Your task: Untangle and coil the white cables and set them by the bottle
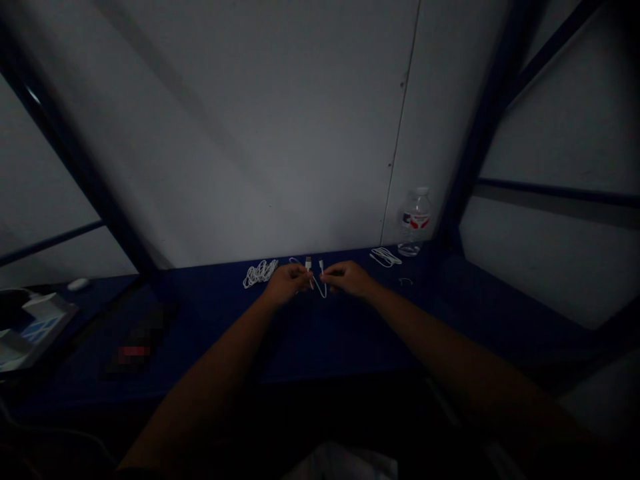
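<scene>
Both my arms reach out over a dark blue table (320,347). My left hand (286,283) is closed on one end of a thin white cable (320,288), with a small plug sticking up above its fingers. Close to its right, my right hand (349,277) pinches the other end, whose plug also points up. Between the two hands the cable sags in a short loop. The scene is dim.
A tangle of white cables (260,272) lies left of my hands and another coiled cable (385,257) lies to the right. A clear water bottle (415,221) stands by the back wall. A white mouse (78,285) and boxes (30,327) sit at far left.
</scene>
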`<state>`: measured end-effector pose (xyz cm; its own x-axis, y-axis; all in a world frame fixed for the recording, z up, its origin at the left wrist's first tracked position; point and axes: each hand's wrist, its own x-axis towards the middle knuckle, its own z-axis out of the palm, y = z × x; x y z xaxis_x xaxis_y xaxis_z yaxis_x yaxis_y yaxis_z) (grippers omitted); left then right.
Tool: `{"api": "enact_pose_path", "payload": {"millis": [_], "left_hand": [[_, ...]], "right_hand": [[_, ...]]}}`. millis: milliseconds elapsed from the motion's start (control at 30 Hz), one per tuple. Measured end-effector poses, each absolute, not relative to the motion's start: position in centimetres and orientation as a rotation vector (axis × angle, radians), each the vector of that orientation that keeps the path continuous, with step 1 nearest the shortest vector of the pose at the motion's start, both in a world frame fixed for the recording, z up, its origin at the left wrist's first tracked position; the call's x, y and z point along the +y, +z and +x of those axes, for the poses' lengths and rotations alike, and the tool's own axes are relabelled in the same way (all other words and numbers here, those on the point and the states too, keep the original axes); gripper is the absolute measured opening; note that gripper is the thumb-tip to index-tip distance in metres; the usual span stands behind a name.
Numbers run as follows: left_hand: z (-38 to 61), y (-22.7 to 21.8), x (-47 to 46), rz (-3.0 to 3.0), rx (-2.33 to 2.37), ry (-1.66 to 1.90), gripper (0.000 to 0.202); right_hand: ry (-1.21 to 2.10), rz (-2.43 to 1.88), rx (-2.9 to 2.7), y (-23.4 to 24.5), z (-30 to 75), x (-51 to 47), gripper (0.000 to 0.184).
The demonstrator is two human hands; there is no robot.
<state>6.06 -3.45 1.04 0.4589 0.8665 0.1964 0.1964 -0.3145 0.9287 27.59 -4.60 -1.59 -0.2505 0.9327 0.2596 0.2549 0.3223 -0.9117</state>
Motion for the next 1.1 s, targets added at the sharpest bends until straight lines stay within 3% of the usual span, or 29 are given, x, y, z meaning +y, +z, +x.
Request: {"api": "enact_pose_path", "payload": {"millis": [933, 1100], "left_hand": [[5.3, 1.5, -3.6, 1.388, 0.725, 0.98, 0.041], [4.0, 1.8, -3.4, 1.494, 0.565, 0.764, 0.03]], "right_hand": [[0.829, -1.088, -1.66, 0.3, 27.7, -5.7, 0.034], [0.885, -1.054, -1.666, 0.1, 27.9, -5.4, 0.034]]}}
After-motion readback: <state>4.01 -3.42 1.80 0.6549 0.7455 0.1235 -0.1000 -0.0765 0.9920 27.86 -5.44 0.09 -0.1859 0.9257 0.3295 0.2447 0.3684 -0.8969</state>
